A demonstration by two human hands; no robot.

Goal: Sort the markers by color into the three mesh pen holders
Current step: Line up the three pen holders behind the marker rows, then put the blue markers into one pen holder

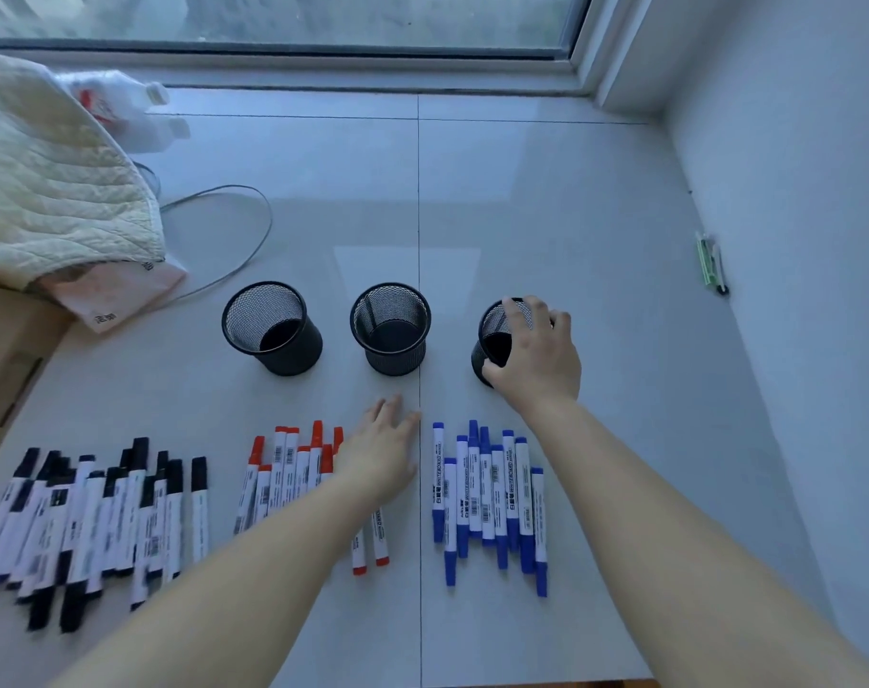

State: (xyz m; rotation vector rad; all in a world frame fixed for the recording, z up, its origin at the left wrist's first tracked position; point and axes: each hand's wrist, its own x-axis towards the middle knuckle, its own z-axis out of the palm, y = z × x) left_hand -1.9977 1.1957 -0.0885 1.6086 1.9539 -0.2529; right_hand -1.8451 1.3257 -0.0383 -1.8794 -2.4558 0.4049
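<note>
Three black mesh pen holders stand in a row on the tiled floor: the left holder (pixel 271 335), the middle holder (pixel 391 328) and the right holder (pixel 492 340). All look empty inside. My right hand (pixel 536 357) grips the right holder over its rim. In front lie three groups of markers: black markers (pixel 90 518) at the left, red markers (pixel 288 469) in the middle, blue markers (pixel 492 494) at the right. My left hand (pixel 380 446) hovers flat with straight fingers over the right part of the red markers, hiding some of them.
A quilted cream cloth (pixel 50 181) on cardboard boxes (pixel 5 360) fills the left. A thin cable (pixel 243 230) loops on the floor behind the holders. White plastic bottles (pixel 139 111) lie near the window. A wall runs along the right, with a green item (pixel 710 263) at its foot.
</note>
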